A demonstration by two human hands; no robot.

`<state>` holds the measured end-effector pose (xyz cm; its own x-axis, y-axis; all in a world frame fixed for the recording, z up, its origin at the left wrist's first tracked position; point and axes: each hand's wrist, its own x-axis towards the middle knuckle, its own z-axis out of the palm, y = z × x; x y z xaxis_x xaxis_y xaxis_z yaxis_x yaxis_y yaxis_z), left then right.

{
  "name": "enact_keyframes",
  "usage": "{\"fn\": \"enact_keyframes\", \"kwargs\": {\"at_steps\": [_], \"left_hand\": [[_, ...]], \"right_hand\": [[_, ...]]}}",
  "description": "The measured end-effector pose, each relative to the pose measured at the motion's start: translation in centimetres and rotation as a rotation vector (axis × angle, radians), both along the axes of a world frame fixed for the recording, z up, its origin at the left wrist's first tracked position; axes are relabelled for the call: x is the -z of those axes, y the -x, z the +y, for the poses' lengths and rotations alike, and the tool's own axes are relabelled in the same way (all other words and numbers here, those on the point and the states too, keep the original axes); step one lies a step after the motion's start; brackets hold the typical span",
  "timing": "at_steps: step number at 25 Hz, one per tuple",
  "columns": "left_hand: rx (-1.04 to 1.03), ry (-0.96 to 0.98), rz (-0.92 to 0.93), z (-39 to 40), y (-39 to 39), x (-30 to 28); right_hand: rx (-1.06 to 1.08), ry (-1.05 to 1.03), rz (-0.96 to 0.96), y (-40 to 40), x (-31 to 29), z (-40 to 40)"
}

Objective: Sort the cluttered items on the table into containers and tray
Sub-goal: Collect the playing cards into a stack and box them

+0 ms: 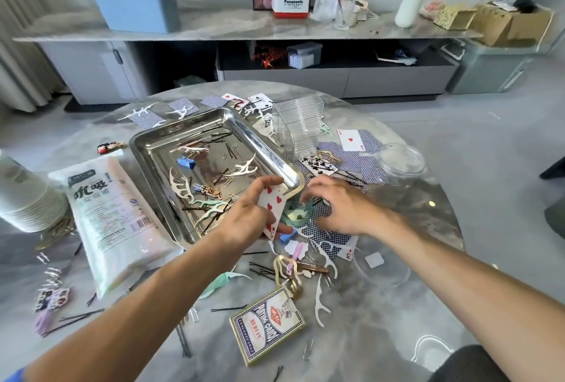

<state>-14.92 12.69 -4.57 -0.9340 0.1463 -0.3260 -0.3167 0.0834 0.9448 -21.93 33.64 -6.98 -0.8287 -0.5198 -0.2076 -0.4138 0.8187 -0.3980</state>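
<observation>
From the head view, the left hand (247, 216) holds a playing card (273, 209) with red hearts, thumb at the card's lower edge and fingertips curled over its upper edge, so the grip is narrow and closed on the card just off the near corner of the steel tray (276, 157). The right hand (334, 206) reaches down with fingers bent over a pale green clip (298, 213) and the blue-backed cards (324, 213) lying on the counter (428, 305); whether its grip has closed on anything I cannot tell. The tray carries bobby pins, paper clips, a blue binder clip (186, 163) and antler-shaped hair clips. A stack of clear plastic cups (301, 125) stands just behind the tray, a card box (266, 325) lies near the front edge, and a white packet (114, 213) lies left of the tray.
</observation>
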Motion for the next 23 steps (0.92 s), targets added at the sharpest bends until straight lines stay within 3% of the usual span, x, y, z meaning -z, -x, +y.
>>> {"fn": "enact_keyframes", "kwargs": {"at_steps": [2,4,7,9,11,14,17,18,21,23], "left_hand": [[-0.007,0.154,0.037,-0.5,0.2,0.3],[0.002,0.291,0.087,-1.0,0.3,0.6],[-0.061,0.322,0.102,-1.8,0.5,0.9],[-0.155,0.268,0.05,-2.5,0.8,0.6],[-0.211,0.193,0.012,-3.2,0.8,0.1],[-0.366,-0.07,-0.043,-3.5,0.3,-1.1],[-0.547,-0.313,-0.066,-5.0,0.2,-2.9],[-0.574,-0.396,-0.058,-5.5,0.2,-3.3],[-0.485,-0.468,-0.091,-5.2,-0.2,-3.5],[-0.382,-0.411,-0.134,-3.6,-0.5,-2.6]], "right_hand": [[-0.124,-0.09,0.096,-0.2,0.1,-0.4],[-0.1,-0.049,0.146,-0.4,0.2,-0.8],[-0.079,-0.058,0.192,-0.5,-0.3,-1.8],[-0.041,-0.028,0.187,0.0,-1.5,-1.5],[0.023,0.137,0.166,0.5,-2.9,-1.8],[0.06,0.338,0.261,1.8,-4.1,-5.1],[0.318,0.503,0.312,3.2,-4.1,-7.4],[0.352,0.431,0.265,3.8,-3.7,-6.8],[0.181,-0.199,-0.053,4.2,-1.6,-3.7],[0.111,-0.342,-0.099,4.0,-0.5,-2.9]]}}
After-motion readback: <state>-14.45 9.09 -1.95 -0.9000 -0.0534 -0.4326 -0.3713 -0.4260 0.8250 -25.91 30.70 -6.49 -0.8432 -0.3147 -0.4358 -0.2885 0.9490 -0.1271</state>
